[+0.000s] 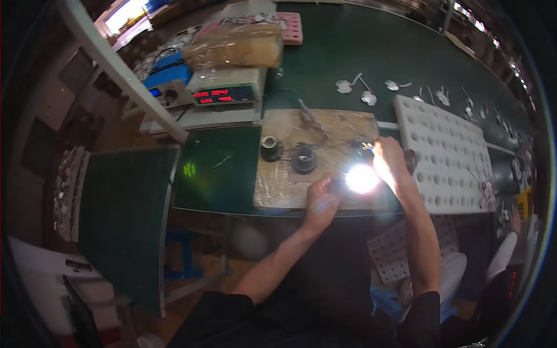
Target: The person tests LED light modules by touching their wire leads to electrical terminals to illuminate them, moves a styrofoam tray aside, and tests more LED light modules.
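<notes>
A brightly glowing lamp sits between my two hands, over the wooden board; glare hides its outline. My left hand is closed at the lamp's left edge, its fingertips partly lost in the light. Above and right of the glow, my right hand pinches thin wires at its fingertips. On the board to the left stand a dark round holder with a pale ring and a dark grey cylinder. A pen-like tool lies behind them, with a cable.
A meter with red digits and a blue instrument stand back left, beside a wrapped cardboard box. A white foam tray with holes lies right. Several small wired lamps lie behind. Another person's hand is far right.
</notes>
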A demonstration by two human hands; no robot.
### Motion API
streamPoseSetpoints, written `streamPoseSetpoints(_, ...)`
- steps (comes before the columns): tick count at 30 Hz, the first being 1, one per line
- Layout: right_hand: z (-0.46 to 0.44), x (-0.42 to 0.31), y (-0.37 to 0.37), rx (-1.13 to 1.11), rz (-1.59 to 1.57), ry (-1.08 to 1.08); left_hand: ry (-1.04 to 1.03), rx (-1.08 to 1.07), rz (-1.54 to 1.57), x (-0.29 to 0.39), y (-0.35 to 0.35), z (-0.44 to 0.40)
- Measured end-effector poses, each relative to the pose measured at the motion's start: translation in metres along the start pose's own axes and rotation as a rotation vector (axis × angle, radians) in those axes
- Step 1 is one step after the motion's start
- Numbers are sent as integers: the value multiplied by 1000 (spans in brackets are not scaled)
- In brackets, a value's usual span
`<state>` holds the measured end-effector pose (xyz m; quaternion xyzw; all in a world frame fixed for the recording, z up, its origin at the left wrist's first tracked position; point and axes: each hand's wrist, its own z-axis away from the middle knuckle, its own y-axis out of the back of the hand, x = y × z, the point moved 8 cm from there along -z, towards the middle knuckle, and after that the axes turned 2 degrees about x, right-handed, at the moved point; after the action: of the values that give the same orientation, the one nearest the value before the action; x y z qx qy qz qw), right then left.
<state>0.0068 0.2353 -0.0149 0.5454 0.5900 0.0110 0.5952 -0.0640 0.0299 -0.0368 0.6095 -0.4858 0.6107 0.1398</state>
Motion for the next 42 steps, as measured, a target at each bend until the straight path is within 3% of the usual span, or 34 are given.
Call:
streamPoseSetpoints(2, -3, -56, 11, -168, 660, -78, 25, -1, -80, 17, -6, 1)
streamPoseSetpoints(8, -4, -48, 11, -163, 598, -109, 119, 0, -389, 46, -10, 3)
streamPoseSetpoints(11, -3, -29, 11, -84, 466, -138, 72, 48, -365, 51, -11, 4)
streamPoseSetpoints(26, -3, -47, 14, -112, 504, -175, 119, 61, -290, 57, -13, 3)
streamPoseSetpoints(28, 2, -20, 13, -11, 157, -176, 56, 77, -188, 55, -14, 6)
streamPoseSetpoints(31, 1, 9, 6, 52, -42, -203, 85, 82, -191, 55, -13, 6)
streamPoseSetpoints(36, 2, -35, 14, -47, 215, -258, 83, 67, -232, 59, -14, 6)
streamPoseSetpoints(42, -1, -70, 16, -140, 597, -110, 46, 80, -243, 48, -11, 2)
